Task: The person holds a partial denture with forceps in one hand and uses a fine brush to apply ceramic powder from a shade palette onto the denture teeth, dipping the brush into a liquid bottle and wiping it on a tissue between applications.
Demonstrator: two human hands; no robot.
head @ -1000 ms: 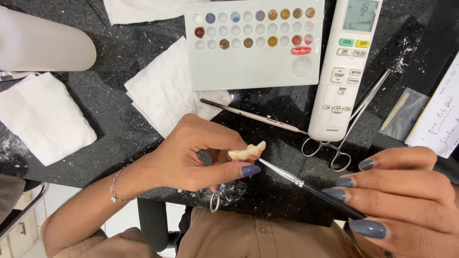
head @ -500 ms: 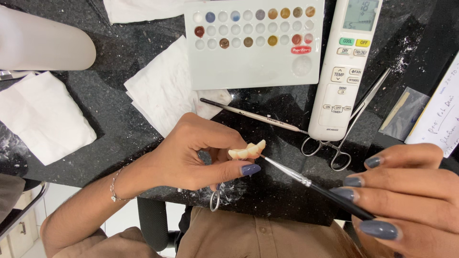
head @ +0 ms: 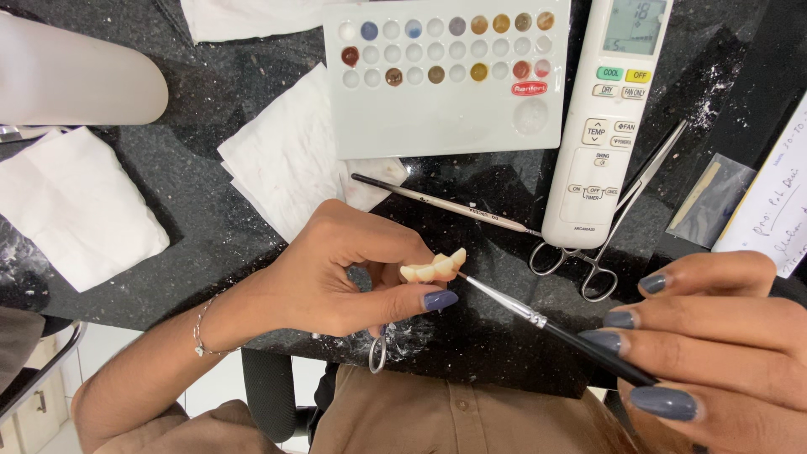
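**Brush tip meets the teeth**

The left hand (head: 336,269) curls tight around a small row of cream-coloured teeth (head: 434,269), pinching it between thumb and fingertips so the piece juts out just past the thumbnail. The right hand (head: 714,345) grips a thin black brush (head: 546,324) in closed fingers, low at the handle end, and the fine tip touches the underside of the teeth right beside the left thumb.

Just beyond the left hand, a second brush (head: 445,204) lies flat on the dark tabletop (head: 193,219), its handle end over a white tissue (head: 286,160). Farther out sits a white palette (head: 445,118) with round wells, some holding brown, yellow, blue and red colour. Beyond the right hand lie steel scissors-like forceps (head: 614,227), their loops nearest that hand, with a white remote (head: 605,126) lying over their blades. Well off to the left hand's outer side rests another folded tissue (head: 76,210).
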